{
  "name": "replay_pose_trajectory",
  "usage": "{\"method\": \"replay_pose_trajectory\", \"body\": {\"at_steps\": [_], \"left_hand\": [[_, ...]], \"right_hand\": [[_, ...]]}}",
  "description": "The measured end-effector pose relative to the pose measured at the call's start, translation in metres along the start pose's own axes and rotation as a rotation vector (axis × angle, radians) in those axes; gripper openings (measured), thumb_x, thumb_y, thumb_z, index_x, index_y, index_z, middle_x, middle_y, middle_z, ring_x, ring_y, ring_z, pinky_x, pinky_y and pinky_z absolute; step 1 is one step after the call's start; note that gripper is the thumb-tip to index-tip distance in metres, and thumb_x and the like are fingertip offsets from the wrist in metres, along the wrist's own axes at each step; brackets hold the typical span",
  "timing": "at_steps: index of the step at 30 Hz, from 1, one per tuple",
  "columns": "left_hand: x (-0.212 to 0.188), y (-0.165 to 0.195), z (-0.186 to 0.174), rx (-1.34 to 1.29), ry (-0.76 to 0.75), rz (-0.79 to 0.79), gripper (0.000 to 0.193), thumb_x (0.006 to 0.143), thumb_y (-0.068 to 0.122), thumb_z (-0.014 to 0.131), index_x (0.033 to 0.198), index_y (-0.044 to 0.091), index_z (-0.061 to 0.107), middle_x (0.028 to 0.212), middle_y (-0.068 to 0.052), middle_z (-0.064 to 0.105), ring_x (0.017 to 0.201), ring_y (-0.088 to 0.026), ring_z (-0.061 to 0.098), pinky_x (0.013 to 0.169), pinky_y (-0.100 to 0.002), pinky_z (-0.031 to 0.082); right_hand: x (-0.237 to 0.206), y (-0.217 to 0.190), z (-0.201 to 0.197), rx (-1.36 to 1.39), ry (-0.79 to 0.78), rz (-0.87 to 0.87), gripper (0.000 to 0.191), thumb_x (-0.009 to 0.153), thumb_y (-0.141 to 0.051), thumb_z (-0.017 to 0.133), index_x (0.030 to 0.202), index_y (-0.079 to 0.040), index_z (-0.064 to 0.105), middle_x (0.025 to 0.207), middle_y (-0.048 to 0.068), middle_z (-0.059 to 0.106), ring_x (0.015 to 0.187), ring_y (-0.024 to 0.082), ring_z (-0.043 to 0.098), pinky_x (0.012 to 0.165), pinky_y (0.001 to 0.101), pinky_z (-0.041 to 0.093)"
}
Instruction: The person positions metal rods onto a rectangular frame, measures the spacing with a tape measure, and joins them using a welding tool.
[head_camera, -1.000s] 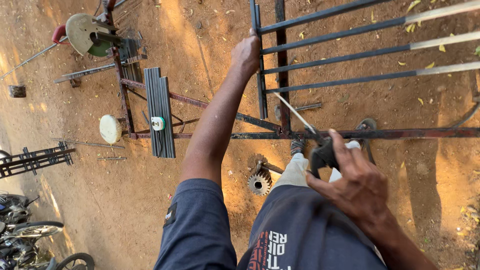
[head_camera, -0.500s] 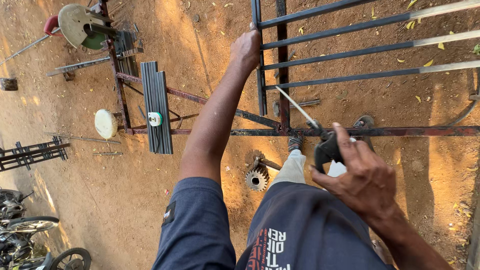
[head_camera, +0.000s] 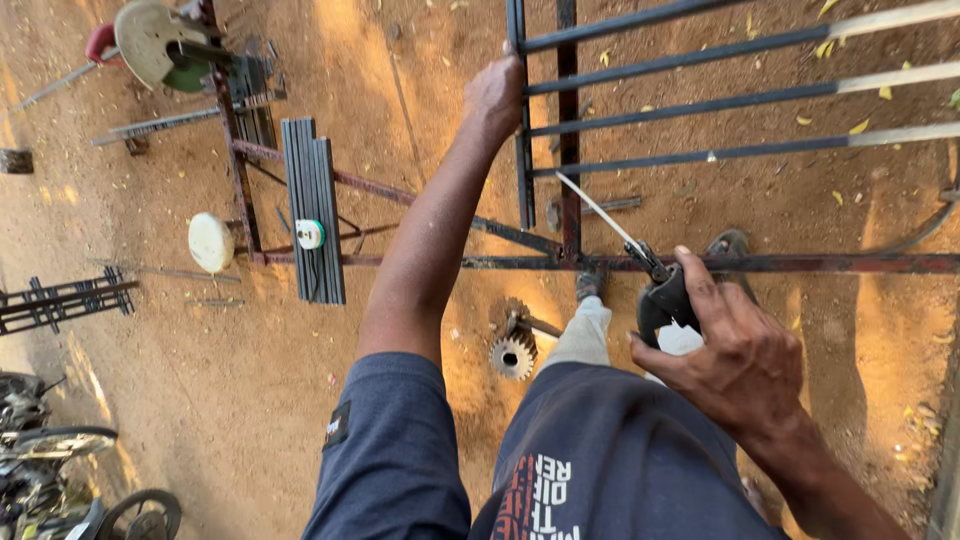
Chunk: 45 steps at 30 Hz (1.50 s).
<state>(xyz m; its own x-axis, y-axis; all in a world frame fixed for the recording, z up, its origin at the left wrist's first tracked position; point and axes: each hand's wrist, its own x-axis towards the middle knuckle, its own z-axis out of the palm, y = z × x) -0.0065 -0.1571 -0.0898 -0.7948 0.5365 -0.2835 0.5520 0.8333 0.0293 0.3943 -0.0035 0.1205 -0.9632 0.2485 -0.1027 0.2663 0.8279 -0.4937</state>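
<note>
Looking down from your head, your right hand (head_camera: 745, 365) is wrapped tight around the black handle of a welding holder (head_camera: 665, 300). Your fingers are curled closed on it and your thumb lies along the top. A thin pale rod (head_camera: 600, 212) sticks out of the holder's front end. It slants up and to the left, and its tip sits close to the upright bar of the gate. The holder is low in the picture, just in front of the long rusty bar (head_camera: 800, 263) that runs across.

Your left hand (head_camera: 497, 95) is far out in front of you, with your arm straight. It is closed on the dark metal gate (head_camera: 700, 95) at its left edge bar, near the top. The gate has long dark bars lying side by side, and the right ends of some bars look pale.

The gate stands over brown dirt. Below your left arm, a small metal gear (head_camera: 512, 352) lies on the ground. To the left, a bundle of dark flat strips (head_camera: 312, 205) rests on a thin red frame, with a round white disc (head_camera: 211, 242) just beside it.
</note>
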Motion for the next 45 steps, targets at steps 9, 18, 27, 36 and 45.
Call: {"method": "replay_pose_trajectory", "body": {"at_steps": [9,18,27,36,45], "left_hand": [[0.005,-0.010,0.018,-0.049,0.093,0.021,0.014,0.100,0.006,0.062,0.107,-0.005,0.067,0.078,-0.015,0.073,0.065,-0.024,0.072,0.047,-0.037,0.059],[-0.013,-0.029,0.000,-0.215,-0.056,0.072,0.013,0.088,0.015,0.075,0.094,0.007,0.068,0.085,-0.022,0.070,0.077,-0.042,0.068,0.063,-0.053,0.051],[-0.022,-0.004,-0.023,0.017,-0.173,0.004,0.036,0.074,0.020,0.094,0.104,0.008,0.079,0.101,-0.017,0.077,0.094,-0.035,0.073,0.078,-0.048,0.057],[-0.027,0.007,-0.024,0.128,-0.294,-0.054,0.043,0.081,0.028,0.088,0.120,0.014,0.075,0.106,-0.009,0.080,0.083,-0.020,0.073,0.070,-0.035,0.061],[-0.024,0.002,-0.015,0.193,-0.334,-0.147,0.064,0.072,0.036,0.088,0.130,0.017,0.068,0.101,-0.007,0.078,0.076,-0.017,0.070,0.061,-0.031,0.061]], "right_hand": [[0.005,-0.008,-0.006,0.072,-0.068,0.053,0.106,0.063,-0.054,0.087,0.152,-0.012,0.048,0.090,0.011,0.071,0.075,0.026,0.072,0.066,0.0432,0.061],[-0.042,0.082,-0.062,0.468,0.457,0.550,0.088,0.077,-0.030,0.090,0.151,-0.003,0.052,0.110,0.011,0.072,0.097,0.024,0.071,0.091,0.0352,0.060],[-0.137,0.247,-0.129,-0.047,0.858,0.980,0.097,0.087,-0.037,0.094,0.161,0.002,0.046,0.115,0.011,0.073,0.095,0.024,0.070,0.090,0.0347,0.057],[-0.137,0.340,-0.145,-0.266,0.837,0.894,0.094,0.080,-0.032,0.097,0.152,0.005,0.048,0.117,0.012,0.074,0.100,0.028,0.073,0.093,0.0421,0.057],[-0.122,0.380,-0.138,-0.238,0.807,0.835,0.096,0.082,-0.030,0.096,0.156,0.007,0.047,0.118,0.016,0.077,0.105,0.033,0.075,0.099,0.0436,0.056]]}}
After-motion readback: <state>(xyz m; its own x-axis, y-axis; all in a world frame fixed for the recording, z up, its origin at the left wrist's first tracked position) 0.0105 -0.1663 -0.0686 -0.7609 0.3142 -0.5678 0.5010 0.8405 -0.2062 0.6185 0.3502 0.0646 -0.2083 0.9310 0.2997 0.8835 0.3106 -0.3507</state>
